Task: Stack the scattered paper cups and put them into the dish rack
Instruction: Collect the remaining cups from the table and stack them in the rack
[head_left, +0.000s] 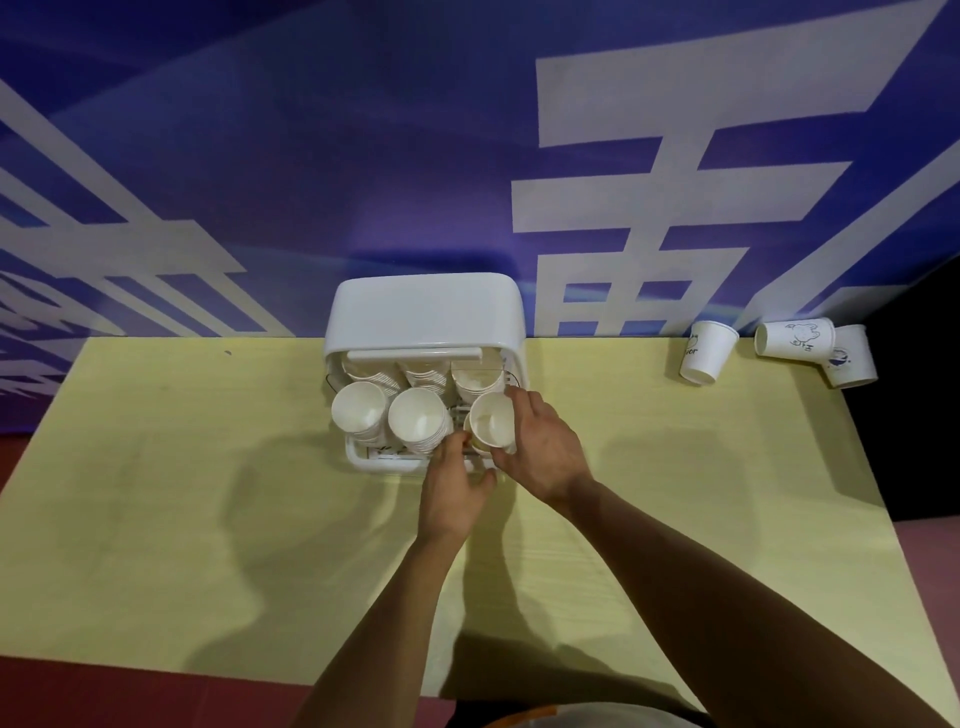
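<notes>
A blue-violet wall (311, 156) with huge white characters rises behind a pale yellow table (156, 467). At 12 o'clock sits a white dish rack (358, 460), its lid (423, 312) tipped back, with several stacks of paper cups (418, 415) inside, mouths up.

The step in hand looks like seating another load. Our right hand (545, 447) wraps its fingers round a white cup (491, 423) in the rack's front corner at 1 o'clock (it may top a short stack; the hand hides its lower part). Our left hand (454, 483) reaches toward the cup's base with bent fingers, but we cannot tell whether it grips anything.

The cup is plain white inside, thin-walled, with a rolled rim. 3 loose cups (795, 340) sit at 2 o'clock near the wall: 1 apparently upright, 2 on their sides and touching. Next, we judge, this cup needs settling upright and releasing, then a long reach right for those 3.
</notes>
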